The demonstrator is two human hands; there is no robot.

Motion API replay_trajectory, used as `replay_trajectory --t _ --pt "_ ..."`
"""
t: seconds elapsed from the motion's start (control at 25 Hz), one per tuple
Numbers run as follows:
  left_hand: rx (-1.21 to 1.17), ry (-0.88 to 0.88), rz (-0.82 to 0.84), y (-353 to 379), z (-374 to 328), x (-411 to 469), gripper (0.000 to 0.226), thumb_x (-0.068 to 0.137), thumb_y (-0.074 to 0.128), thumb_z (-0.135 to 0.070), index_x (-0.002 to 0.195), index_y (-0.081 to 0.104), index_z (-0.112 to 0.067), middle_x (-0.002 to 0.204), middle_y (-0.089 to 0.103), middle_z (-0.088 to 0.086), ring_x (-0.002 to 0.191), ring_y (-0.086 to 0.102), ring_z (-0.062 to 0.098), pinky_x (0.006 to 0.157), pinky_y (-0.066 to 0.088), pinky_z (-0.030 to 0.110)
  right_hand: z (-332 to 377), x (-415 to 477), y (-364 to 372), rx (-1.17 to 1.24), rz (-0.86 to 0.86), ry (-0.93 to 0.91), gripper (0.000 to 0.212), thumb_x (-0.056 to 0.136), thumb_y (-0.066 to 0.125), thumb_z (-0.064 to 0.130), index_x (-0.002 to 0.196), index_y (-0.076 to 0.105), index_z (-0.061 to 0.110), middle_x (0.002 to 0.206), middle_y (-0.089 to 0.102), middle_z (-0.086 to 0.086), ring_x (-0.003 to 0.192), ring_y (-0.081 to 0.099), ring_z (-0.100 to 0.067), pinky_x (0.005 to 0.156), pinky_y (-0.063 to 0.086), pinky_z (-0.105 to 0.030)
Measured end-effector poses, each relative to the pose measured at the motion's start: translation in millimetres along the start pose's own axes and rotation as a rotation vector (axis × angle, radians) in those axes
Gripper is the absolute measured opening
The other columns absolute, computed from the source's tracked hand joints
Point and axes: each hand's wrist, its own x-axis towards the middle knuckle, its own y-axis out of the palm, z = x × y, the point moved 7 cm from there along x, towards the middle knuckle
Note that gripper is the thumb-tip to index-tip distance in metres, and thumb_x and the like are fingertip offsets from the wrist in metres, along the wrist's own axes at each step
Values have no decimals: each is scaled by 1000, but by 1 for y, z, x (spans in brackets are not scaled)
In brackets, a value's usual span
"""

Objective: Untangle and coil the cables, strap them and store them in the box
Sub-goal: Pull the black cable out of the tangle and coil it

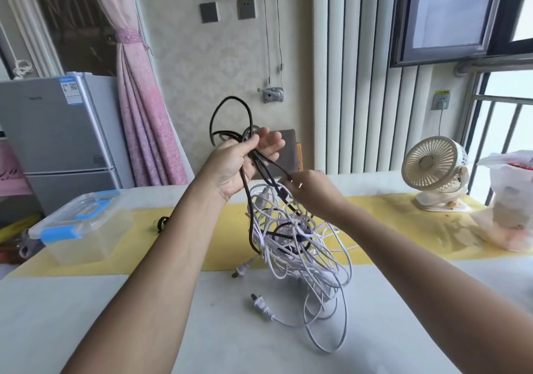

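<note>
The white two-pin plug (261,306) lay nearest on the pale grey table (43,316), its thin white cable (317,258) heaped in a tangle threaded by the black braided cord (246,200). Above the heap, the left hand (239,166) gripped gathered loops of the black cord and the right hand (311,189) pinched one strand, which indicated the untangling step. The next move called for drawing the cord clear of the white loops. The clear plastic box with blue latches (83,223) stood beyond at the left, lid on, near a small black strap (161,223).
</note>
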Motion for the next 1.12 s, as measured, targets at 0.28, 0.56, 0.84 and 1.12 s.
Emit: replay_trajectory --t 0.28,0.56,0.84,1.12 --pt "101 -47 -126 -16 8 -6 30 103 31 -14 88 55 -5 71 73 9 64 71 20 57 58 25 -38 16 -49 104 -230 75 22 99 43 24 87 50 6 81 48 -13 78 55 -33 67 41 -38" --pt "407 -319 -197 -55 28 -27 17 98 43 -9 93 59 -8 65 70 3 37 46 1 34 33 10 -55 6 -23 1212 99 512 16 96 49 10 81 52 6 70 52 -10 37 46 -6 36 36 -15" --pt "145 -154 -23 -13 7 -20 27 100 35 -10 106 60 -19 78 71 5 49 58 6 46 49 15 -11 -20 57 1767 423 803 49 101 37 32 109 40 -16 108 58 -39 69 70 -38 69 57 -36" --pt "-344 -116 -192 -32 4 -11 32 102 28 -9 89 51 8 66 67 18 55 68 22 52 58 34 21 -22 33 1103 721 259 22 91 53 21 86 71 9 75 69 0 65 61 -10 69 52 -19"
